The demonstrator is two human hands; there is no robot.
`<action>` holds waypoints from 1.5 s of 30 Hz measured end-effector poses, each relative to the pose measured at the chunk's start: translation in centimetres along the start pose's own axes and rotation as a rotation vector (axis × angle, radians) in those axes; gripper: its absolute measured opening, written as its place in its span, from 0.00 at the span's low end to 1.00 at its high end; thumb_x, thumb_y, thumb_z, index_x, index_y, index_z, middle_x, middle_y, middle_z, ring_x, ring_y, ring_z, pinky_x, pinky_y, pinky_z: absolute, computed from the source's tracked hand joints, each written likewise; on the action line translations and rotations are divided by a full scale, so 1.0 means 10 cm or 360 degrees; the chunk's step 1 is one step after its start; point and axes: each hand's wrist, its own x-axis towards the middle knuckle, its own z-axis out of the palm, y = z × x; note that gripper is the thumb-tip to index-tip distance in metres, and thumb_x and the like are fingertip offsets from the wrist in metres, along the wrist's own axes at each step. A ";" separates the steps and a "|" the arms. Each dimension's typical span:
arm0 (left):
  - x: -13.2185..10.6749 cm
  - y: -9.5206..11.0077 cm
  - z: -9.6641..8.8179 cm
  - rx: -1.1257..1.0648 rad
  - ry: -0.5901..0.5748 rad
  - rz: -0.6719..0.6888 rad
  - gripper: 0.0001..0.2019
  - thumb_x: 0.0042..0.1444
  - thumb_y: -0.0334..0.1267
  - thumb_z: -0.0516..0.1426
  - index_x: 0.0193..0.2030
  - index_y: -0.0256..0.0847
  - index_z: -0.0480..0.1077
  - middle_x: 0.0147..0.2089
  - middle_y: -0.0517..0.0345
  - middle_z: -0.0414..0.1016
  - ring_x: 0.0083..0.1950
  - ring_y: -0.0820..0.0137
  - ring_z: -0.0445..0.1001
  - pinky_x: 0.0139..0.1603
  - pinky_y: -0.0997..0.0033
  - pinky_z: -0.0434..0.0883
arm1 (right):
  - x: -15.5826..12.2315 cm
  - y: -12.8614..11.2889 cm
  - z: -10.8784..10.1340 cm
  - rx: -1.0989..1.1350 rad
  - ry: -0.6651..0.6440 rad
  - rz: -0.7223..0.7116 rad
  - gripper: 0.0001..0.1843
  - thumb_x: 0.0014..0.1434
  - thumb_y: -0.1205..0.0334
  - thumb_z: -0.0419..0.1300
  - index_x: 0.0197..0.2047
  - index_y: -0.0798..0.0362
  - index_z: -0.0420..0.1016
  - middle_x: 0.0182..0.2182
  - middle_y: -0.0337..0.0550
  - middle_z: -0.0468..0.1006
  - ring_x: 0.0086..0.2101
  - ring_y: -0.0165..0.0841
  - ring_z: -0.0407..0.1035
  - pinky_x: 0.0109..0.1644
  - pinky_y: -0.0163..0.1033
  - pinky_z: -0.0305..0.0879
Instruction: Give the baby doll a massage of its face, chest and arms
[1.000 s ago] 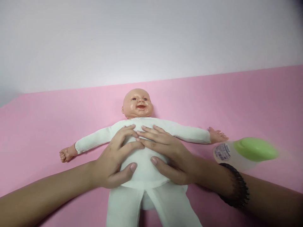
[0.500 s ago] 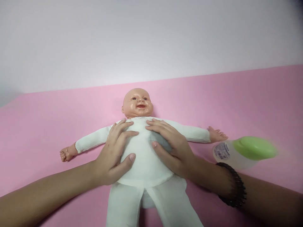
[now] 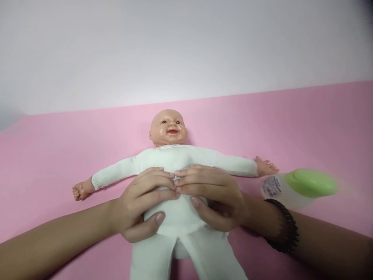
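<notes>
A baby doll [image 3: 180, 212] in a white cloth body lies on its back, arms spread wide and its bald plastic head pointing away from me. Across the left side of its belly rests my left hand [image 3: 145, 202], fingers stretched out and thumb apart. My right hand [image 3: 212, 194] lies over the other side, also with extended fingers and the thumb lower down. The fingertips of both hands meet around the middle of the doll's torso. Neither hand grasps anything. A dark coiled band [image 3: 287, 227] circles my right wrist.
To the right, beyond my right forearm, lies a clear bottle with a green cap [image 3: 310, 182] and a printed label, its cap end blurred. Everything rests on a pink surface [image 3: 72, 144]. A pale wall [image 3: 175, 50] rises behind it.
Both hands have slid down from the doll's upper chest to its belly and drawn inward, so their fingertips now meet. The doll and bottle are in nearly the same place.
</notes>
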 end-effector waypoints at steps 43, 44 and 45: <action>-0.90 -0.64 -1.10 0.1504 -0.0076 -0.1011 0.21 0.53 0.62 0.63 0.32 0.45 0.76 0.24 0.60 0.69 0.29 0.68 0.71 0.27 0.70 0.56 | -0.65 0.45 -0.66 -0.1398 -0.0244 0.1206 0.18 0.52 0.63 0.54 0.47 0.48 0.75 0.45 0.50 0.82 0.51 0.57 0.74 0.63 0.82 0.53; -0.96 -0.70 -1.13 0.1505 0.0037 -0.0958 0.22 0.53 0.64 0.63 0.34 0.46 0.76 0.25 0.62 0.69 0.30 0.70 0.72 0.27 0.72 0.57 | -0.65 0.46 -0.67 -0.1362 -0.0209 0.1245 0.19 0.52 0.63 0.54 0.48 0.48 0.75 0.47 0.51 0.81 0.53 0.58 0.72 0.63 0.80 0.55; -1.01 -0.75 -1.16 0.1477 0.0160 -0.0906 0.23 0.53 0.65 0.63 0.37 0.46 0.77 0.27 0.64 0.71 0.31 0.72 0.74 0.26 0.73 0.58 | -0.65 0.47 -0.67 -0.1334 -0.0159 0.1274 0.21 0.52 0.63 0.55 0.49 0.48 0.75 0.50 0.53 0.79 0.57 0.59 0.70 0.64 0.79 0.56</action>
